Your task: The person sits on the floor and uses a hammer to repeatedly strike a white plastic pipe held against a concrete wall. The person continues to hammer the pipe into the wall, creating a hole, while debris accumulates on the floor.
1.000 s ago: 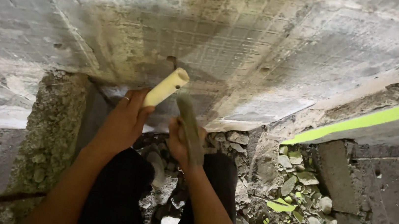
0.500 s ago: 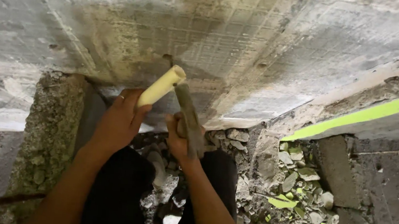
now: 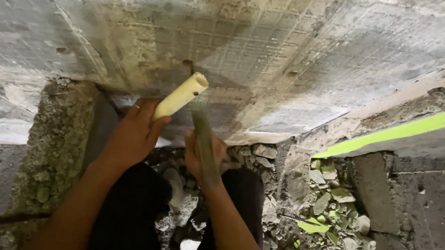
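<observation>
I see my left hand (image 3: 134, 132) with its fingers wrapped around a pale handle (image 3: 180, 96), its long axis slanting up and right toward the concrete wall (image 3: 297, 44). My right hand (image 3: 203, 153) grips a grey chisel (image 3: 203, 137) pointing up, above rubble (image 3: 328, 219).

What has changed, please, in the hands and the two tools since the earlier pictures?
Little has changed. The left hand has drawn the cream handle slightly down and leftward, away from the concrete wall. The right hand still grips the grey metal tool, pointed up at the wall as before. Nothing was picked up or released; the rubble lies unmoved.
</observation>
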